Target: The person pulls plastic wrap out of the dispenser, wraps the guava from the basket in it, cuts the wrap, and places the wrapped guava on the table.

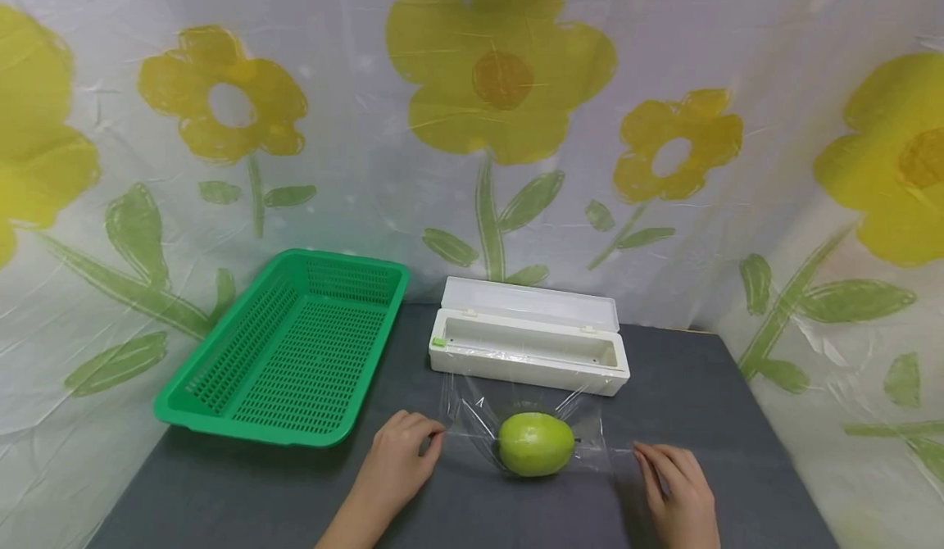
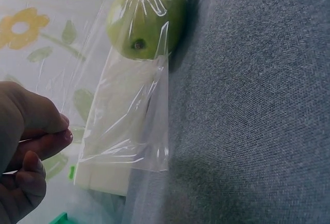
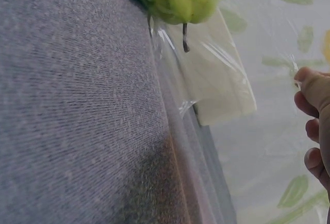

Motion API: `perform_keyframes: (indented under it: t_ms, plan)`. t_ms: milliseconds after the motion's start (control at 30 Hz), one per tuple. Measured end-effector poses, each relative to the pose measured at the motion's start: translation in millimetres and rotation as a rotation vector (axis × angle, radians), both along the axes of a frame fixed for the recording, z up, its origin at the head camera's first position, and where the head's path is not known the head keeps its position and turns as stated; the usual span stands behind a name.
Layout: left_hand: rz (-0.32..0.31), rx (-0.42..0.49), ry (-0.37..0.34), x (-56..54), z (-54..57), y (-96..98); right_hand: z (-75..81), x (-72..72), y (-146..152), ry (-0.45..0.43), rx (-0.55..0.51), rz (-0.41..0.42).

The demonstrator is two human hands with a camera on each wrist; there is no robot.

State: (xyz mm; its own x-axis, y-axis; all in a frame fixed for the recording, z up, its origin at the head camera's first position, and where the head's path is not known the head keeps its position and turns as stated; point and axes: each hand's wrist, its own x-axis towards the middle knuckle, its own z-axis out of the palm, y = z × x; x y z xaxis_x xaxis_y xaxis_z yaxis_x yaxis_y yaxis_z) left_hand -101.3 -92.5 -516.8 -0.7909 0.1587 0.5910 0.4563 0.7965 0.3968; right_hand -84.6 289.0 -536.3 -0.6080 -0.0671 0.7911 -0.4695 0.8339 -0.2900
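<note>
Left hand and right hand each pinch, thumb to finger, what seems the faint edge of a clear plastic film; a rounded green pear lies roughly midway between them, long axis crosswise, stem toward the right hand.

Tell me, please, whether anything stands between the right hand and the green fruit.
Only clear plastic film shows between them: the right hand pinches it, and it stretches to the green fruit. No solid object is visible in that gap.
</note>
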Motion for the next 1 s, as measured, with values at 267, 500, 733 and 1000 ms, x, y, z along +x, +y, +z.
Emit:
perform_keyframes:
  t_ms: [267, 500, 733, 1000]
  plan:
    - [0.025, 0.007, -0.047, -5.7, -6.3, 3.2, -3.3, -11.6, -2.8, 0.06, -0.034, 0.03]
    - [0.05, -0.006, -0.072, -16.1, -13.4, 7.3, -2.2, -18.1, -8.7, 0.006, -0.007, -0.065]
    - [0.053, -0.008, -0.117, -23.4, -20.4, 9.4, -0.3, -21.0, -23.3, -0.133, -0.059, -0.201]
    - [0.065, 0.005, -0.179, -31.5, -27.3, 11.3, -9.5, -29.4, -31.5, -0.139, -0.083, -0.201]
